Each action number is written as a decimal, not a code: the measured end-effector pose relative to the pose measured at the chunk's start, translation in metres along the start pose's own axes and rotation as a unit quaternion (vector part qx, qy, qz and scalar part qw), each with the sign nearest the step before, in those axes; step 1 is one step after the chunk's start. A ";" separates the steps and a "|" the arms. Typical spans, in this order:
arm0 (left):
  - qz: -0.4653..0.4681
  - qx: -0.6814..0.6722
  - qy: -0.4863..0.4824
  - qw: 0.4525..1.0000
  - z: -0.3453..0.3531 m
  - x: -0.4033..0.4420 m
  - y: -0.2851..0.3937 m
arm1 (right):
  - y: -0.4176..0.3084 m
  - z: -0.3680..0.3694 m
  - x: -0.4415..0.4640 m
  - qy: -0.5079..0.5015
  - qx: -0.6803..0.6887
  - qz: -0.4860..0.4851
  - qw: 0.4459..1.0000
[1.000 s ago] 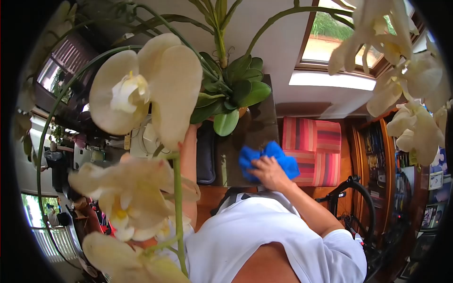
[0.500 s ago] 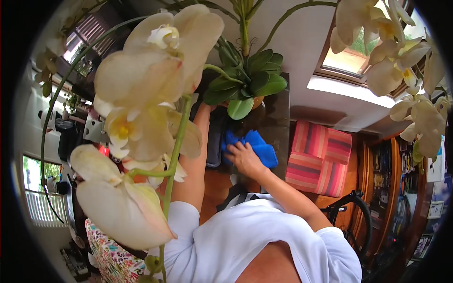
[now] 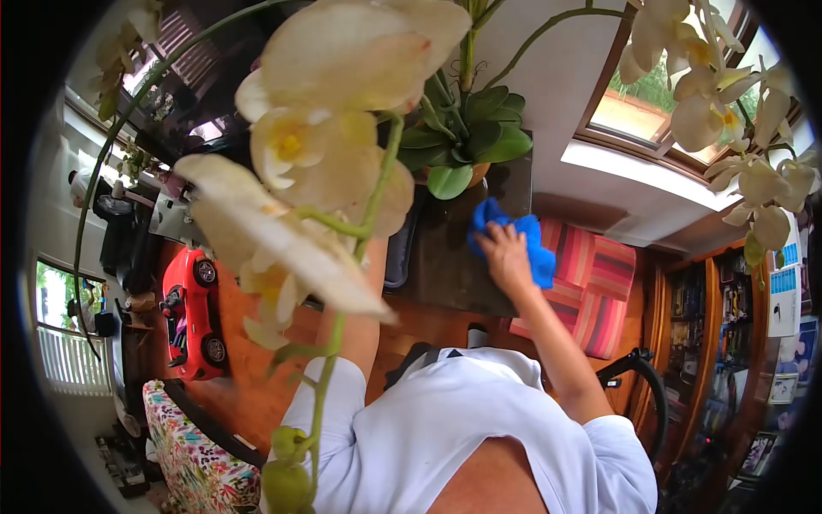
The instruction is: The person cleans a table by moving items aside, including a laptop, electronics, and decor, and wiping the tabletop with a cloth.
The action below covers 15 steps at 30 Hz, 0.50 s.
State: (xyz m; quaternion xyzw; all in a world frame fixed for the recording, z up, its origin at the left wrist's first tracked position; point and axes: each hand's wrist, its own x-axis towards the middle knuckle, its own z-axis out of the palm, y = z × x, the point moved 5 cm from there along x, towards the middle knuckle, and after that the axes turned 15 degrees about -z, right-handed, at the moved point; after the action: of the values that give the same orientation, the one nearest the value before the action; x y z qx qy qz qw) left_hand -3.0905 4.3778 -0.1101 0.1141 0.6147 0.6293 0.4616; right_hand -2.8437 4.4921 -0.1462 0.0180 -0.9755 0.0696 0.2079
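Note:
My right hand [image 3: 507, 257] rests on a bunched blue cloth [image 3: 539, 248], its fingers pressed onto it, at the right edge of a dark glossy table [image 3: 454, 265]. Large white orchid flowers [image 3: 368, 60] hang close in front of the camera. Behind them my left forearm [image 3: 349, 338] reaches forward, and the left hand itself is hidden by petals. At the table's far side stands a potted orchid with broad green leaves [image 3: 449, 182]; part of its brownish pot [image 3: 476, 174] shows. A dark flat item [image 3: 399, 253] lies on the table near the left forearm.
A red striped cushioned seat [image 3: 591, 291] adjoins the table on the right. Beyond it are a bicycle wheel [image 3: 658, 403] and wooden shelves [image 3: 702, 291]. On the left sit a red toy car [image 3: 195, 313] and a floral-covered piece [image 3: 193, 437]. An orchid stem [image 3: 321, 428] crosses the view.
My right hand has moved the blue cloth rightward across the table to its edge. The view has shifted, so the near flowers now cover my left hand and the red toy car shows.

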 end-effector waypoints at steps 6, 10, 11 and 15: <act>0.016 -0.039 0.009 0.999 -0.018 -0.025 -0.009 | -0.099 0.002 -0.028 -0.091 0.201 -0.145 0.965; 0.032 -0.065 -0.009 0.997 -0.029 -0.039 -0.006 | -0.050 -0.016 -0.010 0.082 0.219 -0.018 0.972; 0.032 -0.074 -0.014 0.997 -0.033 -0.049 -0.008 | -0.033 -0.032 -0.003 0.114 0.154 0.031 0.981; 0.019 -0.123 -0.054 0.991 -0.064 -0.096 -0.037 | -0.008 0.003 -0.017 0.028 -0.047 0.177 0.983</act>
State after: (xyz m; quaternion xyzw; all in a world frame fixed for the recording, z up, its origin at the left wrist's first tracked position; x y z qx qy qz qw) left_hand -3.0671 4.2583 -0.1160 0.1019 0.5045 0.7019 0.4924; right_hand -2.8285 4.4842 -0.1551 -0.1663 -0.9594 0.0595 0.2197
